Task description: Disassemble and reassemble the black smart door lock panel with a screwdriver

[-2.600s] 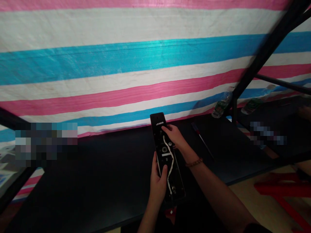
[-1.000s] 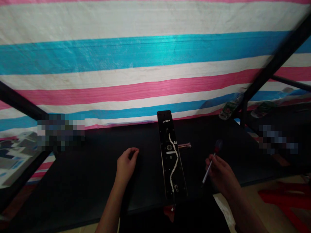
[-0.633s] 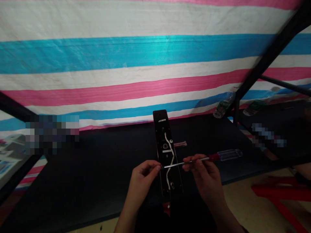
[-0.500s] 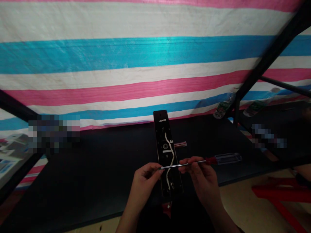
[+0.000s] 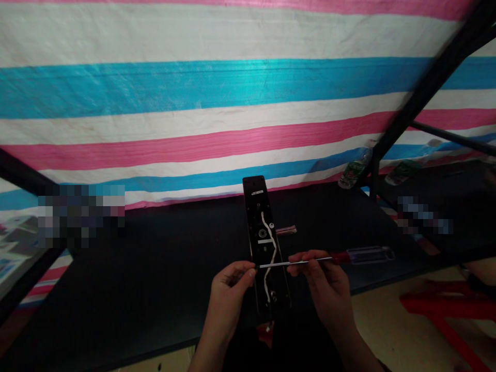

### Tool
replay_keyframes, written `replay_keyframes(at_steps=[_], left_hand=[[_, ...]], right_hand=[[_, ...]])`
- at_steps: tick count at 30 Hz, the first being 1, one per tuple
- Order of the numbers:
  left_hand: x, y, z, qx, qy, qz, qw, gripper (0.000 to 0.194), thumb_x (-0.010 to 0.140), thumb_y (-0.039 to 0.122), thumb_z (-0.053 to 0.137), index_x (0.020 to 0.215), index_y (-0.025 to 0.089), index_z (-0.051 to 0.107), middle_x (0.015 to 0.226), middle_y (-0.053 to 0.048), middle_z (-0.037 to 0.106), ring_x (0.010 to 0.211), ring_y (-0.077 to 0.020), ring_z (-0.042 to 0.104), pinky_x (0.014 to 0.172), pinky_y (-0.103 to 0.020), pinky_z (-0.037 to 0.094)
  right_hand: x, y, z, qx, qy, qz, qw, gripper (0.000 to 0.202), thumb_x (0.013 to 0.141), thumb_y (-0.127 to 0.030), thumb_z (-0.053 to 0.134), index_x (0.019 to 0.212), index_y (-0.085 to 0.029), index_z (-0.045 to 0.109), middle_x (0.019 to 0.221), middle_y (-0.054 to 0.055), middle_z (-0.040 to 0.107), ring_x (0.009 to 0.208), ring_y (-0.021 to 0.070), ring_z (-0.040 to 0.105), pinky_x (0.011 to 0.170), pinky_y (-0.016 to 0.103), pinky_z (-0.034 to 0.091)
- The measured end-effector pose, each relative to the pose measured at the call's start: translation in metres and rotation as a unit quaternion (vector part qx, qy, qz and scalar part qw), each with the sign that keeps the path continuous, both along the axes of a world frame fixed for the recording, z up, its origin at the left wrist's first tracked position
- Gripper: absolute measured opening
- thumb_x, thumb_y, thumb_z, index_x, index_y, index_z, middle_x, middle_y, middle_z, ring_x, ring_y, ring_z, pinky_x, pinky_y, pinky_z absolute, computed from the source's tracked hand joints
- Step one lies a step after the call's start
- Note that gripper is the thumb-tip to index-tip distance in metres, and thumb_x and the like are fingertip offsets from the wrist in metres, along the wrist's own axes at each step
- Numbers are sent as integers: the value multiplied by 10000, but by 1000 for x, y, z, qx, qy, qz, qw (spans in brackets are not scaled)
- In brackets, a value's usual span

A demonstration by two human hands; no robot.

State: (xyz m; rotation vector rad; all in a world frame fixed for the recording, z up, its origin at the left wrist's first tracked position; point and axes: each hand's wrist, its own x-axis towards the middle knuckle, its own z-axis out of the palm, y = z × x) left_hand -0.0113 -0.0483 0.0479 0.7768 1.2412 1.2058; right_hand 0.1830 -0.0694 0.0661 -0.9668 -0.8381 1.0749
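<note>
A long black panel [image 5: 254, 212] with a white cable [image 5: 274, 247] along it lies on the black table, pointing away from me. Over its lower part my right hand [image 5: 323, 274] pinches the metal shaft of a screwdriver [image 5: 370, 255], whose clear and red handle points right. My left hand [image 5: 236, 281] is at the panel's left edge, thumb and forefinger pressed together close to the screwdriver's tip; what they pinch is too small to make out. A bundle of thin wires [image 5: 287, 230] sticks out on the panel's right side.
Plastic bottles [image 5: 351, 174] stand by the black frame post [image 5: 373, 178] at the back right. A striped sheet [image 5: 232, 82] hangs behind the table [image 5: 155, 274]. A red stool [image 5: 445, 307] is on the floor at the lower right. Blurred items sit at the far left.
The screwdriver and my right hand have shifted slightly right, and a small gap now shows between its tip and my left fingers. My left hand has moved a little left.
</note>
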Motion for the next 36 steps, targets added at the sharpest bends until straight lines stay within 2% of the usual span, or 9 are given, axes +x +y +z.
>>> replay_keyframes(at_steps=[11,14,18,23,27,29,30,32,36], left_hand=[[5,4,-12,8,-78,44,996,368,605,444,912,808,165,783,717,-24,705,668,-126,610,649,-232,504],[2,6,-19,29,17,58,998,337,678,440,860,867,173,781,804,-41,740,735,-152,653,702,-254,529],[-6,0,-31,57,159,64,984,307,773,435,767,945,181,772,945,-74,771,884,-211,709,838,-329,562],[-5,-31,-40,73,206,80,973,267,846,400,701,1000,188,751,1010,-84,773,892,-208,728,816,-324,589],[-5,-76,-50,108,226,200,947,165,899,314,664,997,192,717,866,-29,748,721,-138,700,699,-247,584],[-7,-101,-59,144,250,230,929,112,903,267,659,981,198,701,804,0,721,668,-118,678,661,-221,569],[-9,-112,-65,157,266,220,925,99,906,251,652,979,201,696,786,7,711,663,-118,677,652,-217,566],[-14,-129,-76,155,314,158,923,101,923,237,621,983,206,698,770,8,709,668,-129,687,650,-227,569],[-22,-138,-101,131,416,-53,898,187,961,252,549,989,214,730,876,-41,773,802,-196,740,763,-324,605]], right_hand=[[-5,5,-5,9,-19,3,1000,182,946,-403,677,967,-225,710,988,77,776,788,203,757,744,356,620],[0,14,-14,21,-42,-17,999,170,952,-387,672,966,-221,704,1009,72,777,801,195,752,781,363,614],[16,16,-29,30,-18,-55,998,150,952,-364,674,984,-220,703,1013,56,777,822,186,756,804,362,618],[34,4,-40,19,30,-92,995,120,937,-344,695,961,-228,714,973,36,783,825,170,758,790,335,623],[41,0,-44,4,34,-100,994,125,917,-350,718,948,-229,710,956,34,784,819,170,757,774,335,621],[44,3,-47,5,40,-95,995,123,915,-348,720,942,-229,709,944,30,785,821,162,757,765,315,616],[46,6,-49,8,45,-92,995,123,914,-348,721,939,-228,708,938,28,786,809,155,756,755,300,612],[49,13,-51,14,55,-92,994,129,910,-349,725,931,-223,703,927,27,787,781,141,752,737,279,605],[56,30,-55,16,57,-106,993,144,906,-356,721,919,-217,685,921,24,784,757,131,743,740,281,603]])
